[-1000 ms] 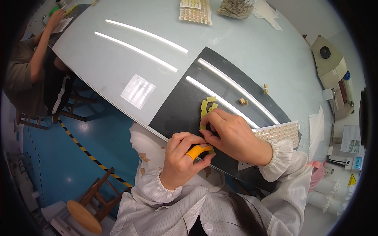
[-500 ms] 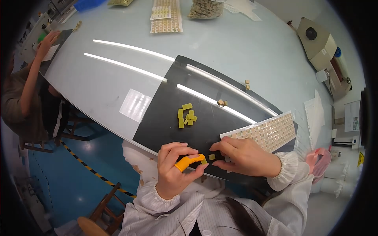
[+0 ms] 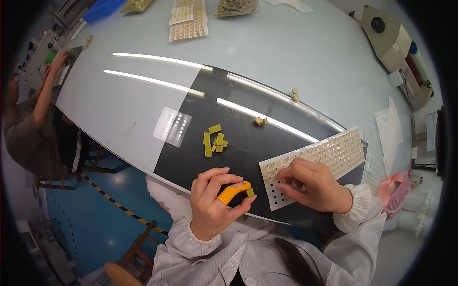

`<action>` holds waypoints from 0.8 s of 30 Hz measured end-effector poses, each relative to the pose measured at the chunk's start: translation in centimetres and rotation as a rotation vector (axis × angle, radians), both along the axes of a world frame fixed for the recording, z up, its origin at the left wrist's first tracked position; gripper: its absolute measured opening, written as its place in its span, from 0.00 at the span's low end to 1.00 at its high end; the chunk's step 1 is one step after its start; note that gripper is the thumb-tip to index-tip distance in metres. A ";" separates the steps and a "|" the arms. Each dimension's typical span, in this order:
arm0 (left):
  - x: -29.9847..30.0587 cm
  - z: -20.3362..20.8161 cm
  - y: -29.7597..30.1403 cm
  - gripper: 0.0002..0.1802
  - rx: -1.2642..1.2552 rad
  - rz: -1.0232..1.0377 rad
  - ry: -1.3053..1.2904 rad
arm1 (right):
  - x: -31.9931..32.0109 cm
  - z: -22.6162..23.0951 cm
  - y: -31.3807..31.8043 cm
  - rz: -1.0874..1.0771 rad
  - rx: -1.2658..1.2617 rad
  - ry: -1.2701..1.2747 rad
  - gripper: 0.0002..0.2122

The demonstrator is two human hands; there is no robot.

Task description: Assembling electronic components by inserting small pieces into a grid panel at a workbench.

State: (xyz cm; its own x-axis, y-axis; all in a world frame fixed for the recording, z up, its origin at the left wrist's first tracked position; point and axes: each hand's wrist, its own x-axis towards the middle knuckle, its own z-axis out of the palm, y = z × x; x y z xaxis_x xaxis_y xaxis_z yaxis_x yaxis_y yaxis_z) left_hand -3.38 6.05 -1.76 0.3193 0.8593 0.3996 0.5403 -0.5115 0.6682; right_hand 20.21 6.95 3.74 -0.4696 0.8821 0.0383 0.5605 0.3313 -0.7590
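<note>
My left hand (image 3: 215, 198) pinches one small yellow piece (image 3: 250, 192) between thumb and forefinger; the forefinger wears an orange finger cot (image 3: 231, 191). My right hand (image 3: 312, 183) rests fingertips down on the near end of a white grid tray (image 3: 315, 159), which holds several small tan pieces in its cells. Both hands are over a black mat (image 3: 238, 143) on the pale table (image 3: 143, 100). A small pile of yellow pieces (image 3: 214, 141) lies on the mat beyond my left hand.
A few loose tan pieces (image 3: 260, 121) lie farther out on the mat. More filled trays (image 3: 188, 19) and a bag of parts (image 3: 236, 6) sit at the far edge. A beige machine (image 3: 389, 33) stands at the right. Another person (image 3: 33, 124) works at the left end.
My hands drew back from the yellow pile toward me. The left hand came away holding one yellow piece, and the right hand moved right onto the grid tray.
</note>
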 end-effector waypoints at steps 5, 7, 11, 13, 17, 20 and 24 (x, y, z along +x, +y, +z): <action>-0.1 0.0 0.3 0.14 0.002 -0.002 0.014 | -0.3 -0.5 -0.2 0.052 0.065 -0.036 0.10; -0.2 -0.1 0.3 0.14 0.006 -0.019 0.042 | -0.5 -0.6 -0.4 0.092 0.100 -0.082 0.10; 0.3 0.2 0.4 0.13 -0.007 -0.025 0.047 | -0.3 -0.4 -0.5 0.142 0.228 -0.197 0.09; 0.6 0.3 0.2 0.15 -0.024 -0.032 0.060 | -0.1 -0.2 -0.6 0.145 0.227 -0.225 0.09; 1.2 0.2 0.0 0.16 -0.024 -0.037 0.011 | 0.3 -0.2 -0.6 0.092 0.155 -0.223 0.07; 1.9 0.4 -0.1 0.16 -0.046 -0.067 -0.048 | 0.4 0.0 -0.5 0.053 0.093 -0.177 0.06; 2.6 0.1 -0.3 0.15 -0.004 -0.092 -0.008 | 0.7 -0.1 -0.4 0.004 0.055 -0.123 0.06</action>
